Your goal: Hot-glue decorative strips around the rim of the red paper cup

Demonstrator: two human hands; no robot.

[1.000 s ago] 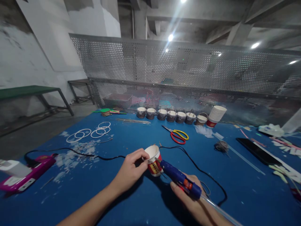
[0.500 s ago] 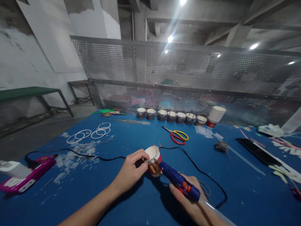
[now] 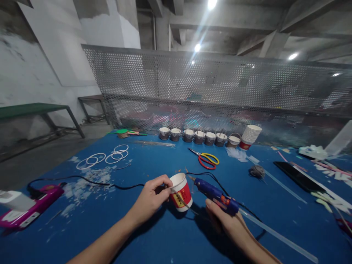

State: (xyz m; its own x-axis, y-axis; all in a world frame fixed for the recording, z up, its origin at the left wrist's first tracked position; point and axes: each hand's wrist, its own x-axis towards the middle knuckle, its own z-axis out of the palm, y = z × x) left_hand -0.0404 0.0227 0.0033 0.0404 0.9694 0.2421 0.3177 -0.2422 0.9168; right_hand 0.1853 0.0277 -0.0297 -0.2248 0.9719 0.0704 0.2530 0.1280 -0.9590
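Note:
My left hand (image 3: 154, 194) pinches the rim of a red and white paper cup (image 3: 182, 194), with its mouth facing up and tilted a little. A thin grey strand hangs by the cup's lower side. In my right hand (image 3: 228, 220) is a blue hot glue gun (image 3: 214, 193), a long clear glue stick (image 3: 280, 234) sticking out of its back. The gun's nozzle points at the cup from the right, a small gap between them. Beyond the cup lie scissors (image 3: 206, 160) with one red and one yellow handle.
Several grey-wrapped cups (image 3: 199, 137) stand in a row at the back, beside stacked paper cups (image 3: 250, 136). White rings (image 3: 117, 157) and scraps lie left, near a magenta power strip (image 3: 35, 209). A grey yarn ball (image 3: 257, 171) and a black phone-like slab (image 3: 297, 176) lie right.
The glue gun has drawn back to the right, away from the cup, uncovering the cup's printed side. My left hand keeps its hold on the rim.

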